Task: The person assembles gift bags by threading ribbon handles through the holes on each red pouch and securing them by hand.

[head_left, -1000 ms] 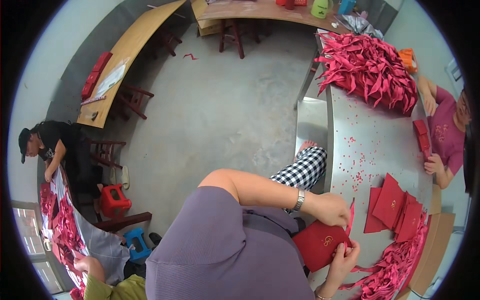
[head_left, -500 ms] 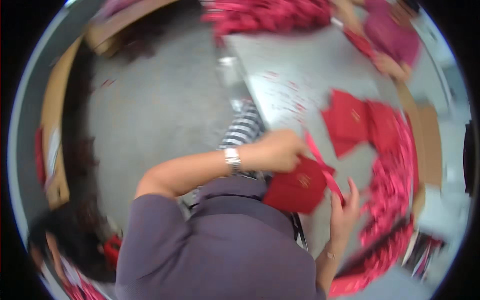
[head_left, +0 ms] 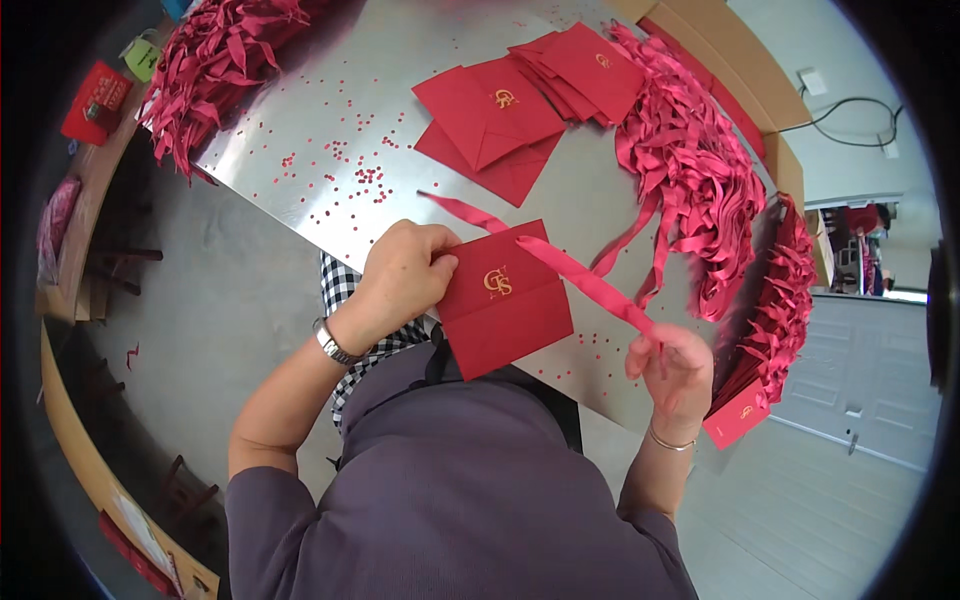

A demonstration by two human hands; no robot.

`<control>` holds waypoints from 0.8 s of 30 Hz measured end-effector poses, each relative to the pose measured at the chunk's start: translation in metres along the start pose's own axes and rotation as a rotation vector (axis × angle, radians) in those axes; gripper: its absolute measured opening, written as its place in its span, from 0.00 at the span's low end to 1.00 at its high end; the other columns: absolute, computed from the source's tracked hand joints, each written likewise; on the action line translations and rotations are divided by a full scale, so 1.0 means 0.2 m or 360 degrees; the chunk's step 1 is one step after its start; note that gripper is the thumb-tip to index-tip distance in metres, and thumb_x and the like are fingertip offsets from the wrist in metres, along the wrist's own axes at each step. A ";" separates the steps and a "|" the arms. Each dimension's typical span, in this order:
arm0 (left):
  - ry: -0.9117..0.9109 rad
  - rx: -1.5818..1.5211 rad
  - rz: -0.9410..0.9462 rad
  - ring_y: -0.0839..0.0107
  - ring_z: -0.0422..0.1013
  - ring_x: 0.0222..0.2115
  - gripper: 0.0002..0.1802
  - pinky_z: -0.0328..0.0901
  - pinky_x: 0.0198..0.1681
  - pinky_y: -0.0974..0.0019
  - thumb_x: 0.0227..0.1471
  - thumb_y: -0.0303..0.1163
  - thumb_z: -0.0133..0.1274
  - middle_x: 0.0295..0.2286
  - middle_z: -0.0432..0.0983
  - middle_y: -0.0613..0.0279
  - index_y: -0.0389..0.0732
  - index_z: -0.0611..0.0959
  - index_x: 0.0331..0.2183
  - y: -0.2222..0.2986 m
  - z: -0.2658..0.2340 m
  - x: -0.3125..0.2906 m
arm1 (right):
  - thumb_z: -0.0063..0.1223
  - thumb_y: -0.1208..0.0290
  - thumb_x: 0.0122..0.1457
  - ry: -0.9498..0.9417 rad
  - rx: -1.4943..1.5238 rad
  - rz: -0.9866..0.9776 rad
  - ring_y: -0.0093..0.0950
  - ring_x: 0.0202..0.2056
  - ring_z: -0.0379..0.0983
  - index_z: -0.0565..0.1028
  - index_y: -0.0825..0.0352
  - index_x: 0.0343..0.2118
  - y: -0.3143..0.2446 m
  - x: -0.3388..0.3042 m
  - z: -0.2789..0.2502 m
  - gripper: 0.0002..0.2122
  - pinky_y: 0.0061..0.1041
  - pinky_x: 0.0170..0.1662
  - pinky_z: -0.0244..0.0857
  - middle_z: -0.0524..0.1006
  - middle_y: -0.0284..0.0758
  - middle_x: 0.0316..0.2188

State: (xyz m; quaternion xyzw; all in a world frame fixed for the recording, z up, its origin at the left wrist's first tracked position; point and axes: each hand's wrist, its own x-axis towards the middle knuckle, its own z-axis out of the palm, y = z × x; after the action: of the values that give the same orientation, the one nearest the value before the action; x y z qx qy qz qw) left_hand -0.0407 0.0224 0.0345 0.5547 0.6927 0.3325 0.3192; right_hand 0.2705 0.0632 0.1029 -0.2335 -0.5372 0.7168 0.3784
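Observation:
My left hand [head_left: 405,268] pinches the left edge of a flat, folded red paper bag [head_left: 505,335] with a gold emblem, held above my lap at the table's edge. A crimson ribbon [head_left: 590,285] passes through the bag near its upper edge. Its loose tail sticks out beyond the far side, over the table. The other end runs to the right, where my right hand [head_left: 675,375] grips it between thumb and fingers, apart from the bag.
Flat red bags [head_left: 500,110] lie fanned on the metal table [head_left: 330,110]. Ribbons [head_left: 700,190] are heaped to their right, with another bundle [head_left: 215,70] at far left. Small red paper dots [head_left: 365,180] are scattered about. Ribboned bags [head_left: 775,320] line the right side, by a cardboard box [head_left: 720,40].
My view has turned toward the table. My left hand has shifted to the bag's left edge. My right hand now draws the ribbon out to the right. The other person has left view.

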 end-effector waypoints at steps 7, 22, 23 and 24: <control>-0.0136 0.0081 -0.0015 0.57 0.72 0.28 0.09 0.68 0.36 0.59 0.45 0.26 0.55 0.26 0.78 0.54 0.38 0.83 0.33 -0.03 -0.02 0.00 | 0.55 0.90 0.44 -0.0088 -0.0387 0.0093 0.28 0.40 0.75 0.79 0.73 0.35 0.06 0.08 0.20 0.13 0.26 0.42 0.70 0.76 0.44 0.41; -0.0490 -0.0239 -0.0009 0.50 0.75 0.33 0.10 0.69 0.39 0.57 0.46 0.23 0.53 0.29 0.78 0.45 0.31 0.81 0.34 -0.05 -0.10 -0.02 | 0.62 0.74 0.53 0.0105 -0.1357 -0.0003 0.24 0.24 0.75 0.76 0.69 0.30 0.58 0.33 0.43 0.06 0.22 0.28 0.67 0.78 0.35 0.24; -0.0493 -0.0242 -0.0015 0.50 0.75 0.33 0.10 0.69 0.39 0.57 0.46 0.23 0.53 0.29 0.78 0.45 0.31 0.81 0.34 -0.06 -0.09 -0.03 | 0.62 0.74 0.53 0.0104 -0.1357 0.0005 0.24 0.24 0.75 0.76 0.69 0.30 0.58 0.33 0.43 0.06 0.22 0.28 0.67 0.78 0.35 0.24; -0.0470 -0.0273 -0.0033 0.58 0.75 0.31 0.09 0.69 0.37 0.61 0.47 0.22 0.54 0.28 0.78 0.49 0.31 0.81 0.34 -0.07 -0.08 -0.03 | 0.62 0.75 0.52 0.0107 -0.1352 0.0018 0.24 0.24 0.75 0.76 0.69 0.30 0.58 0.33 0.44 0.06 0.22 0.28 0.67 0.78 0.35 0.23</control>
State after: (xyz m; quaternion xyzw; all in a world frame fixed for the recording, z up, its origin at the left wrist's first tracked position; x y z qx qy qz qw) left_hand -0.0614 0.0125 0.0326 0.5609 0.6131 0.3020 0.4672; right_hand 0.1321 0.0484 0.0256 -0.3948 -0.7707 0.4260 0.2619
